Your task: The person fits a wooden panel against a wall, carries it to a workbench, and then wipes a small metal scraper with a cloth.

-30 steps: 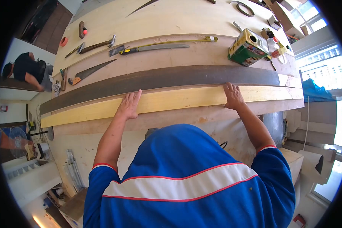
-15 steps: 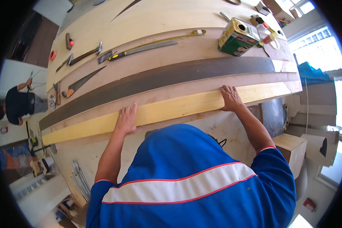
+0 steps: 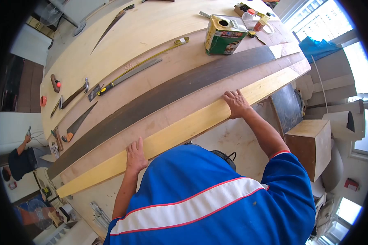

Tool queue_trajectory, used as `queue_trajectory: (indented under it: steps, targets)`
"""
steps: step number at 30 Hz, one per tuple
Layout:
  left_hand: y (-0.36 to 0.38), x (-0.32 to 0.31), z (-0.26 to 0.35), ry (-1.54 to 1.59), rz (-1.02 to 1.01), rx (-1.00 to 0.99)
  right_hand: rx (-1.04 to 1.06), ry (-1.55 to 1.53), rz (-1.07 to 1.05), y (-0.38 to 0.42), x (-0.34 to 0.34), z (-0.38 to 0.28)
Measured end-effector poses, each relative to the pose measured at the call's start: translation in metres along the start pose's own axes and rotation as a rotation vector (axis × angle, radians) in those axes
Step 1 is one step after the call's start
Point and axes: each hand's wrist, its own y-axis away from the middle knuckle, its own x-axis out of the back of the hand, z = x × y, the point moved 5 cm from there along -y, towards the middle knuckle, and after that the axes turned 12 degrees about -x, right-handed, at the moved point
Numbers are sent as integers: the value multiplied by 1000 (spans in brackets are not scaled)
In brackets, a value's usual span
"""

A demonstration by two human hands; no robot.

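A long pale yellow board lies along the near edge of the workbench. My left hand rests on its left part, fingers on the top face and the thumb apart. Farther right, my right hand lies over the same board, its fingers spread across the top near the far edge. Beyond the board runs a long dark strip on a pinkish panel. Neither hand is wrapped around the board.
A green and yellow can, bottles, a tape measure, a hammer and handsaws lie beyond the strip. A wooden box stands at the right. Another person is at the far left.
The view has turned, so the bench and board now slope more steeply up to the right. Both hands remain on the board, in much the same places along it.
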Motion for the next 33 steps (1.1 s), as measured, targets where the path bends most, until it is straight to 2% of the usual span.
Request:
queue_trajectory:
  steps: [5, 8, 11, 14, 16, 18, 21, 22, 24, 28, 33]
  targets:
    - [-4, -10, 4, 56, -16, -18, -38, 12, -35, 3, 0, 11]
    - [-6, -7, 0, 130, -131, 19, -95, 59, 4, 4, -9, 9]
    - [-2, 1, 3, -15, -101, 11, -119, 171, -86, 17, 4, 2]
    - [7, 17, 7, 56, 2, 133, -161, 130, -74, 35, 6, -2]
    - [17, 20, 5, 177, 108, 227, -282, -107, 89, 43, 3, 7]
    - [35, 14, 4, 253, 204, 309, -416, -276, 278, 47, -4, 34]
    - [66, -9, -4, 284, 314, 382, -742, -377, 597, 47, -20, 103]
    - [74, -14, -4, 288, 340, 396, -891, -311, 595, 42, -32, 132]
    - [86, -15, -3, 301, 367, 448, -1049, -354, 612, 41, -37, 176]
    - [108, -20, -9, 291, 339, 571, -1089, -388, 579, 27, -38, 222]
    - [150, -41, -25, 255, 316, 704, -1049, -336, 455, 8, -41, 234]
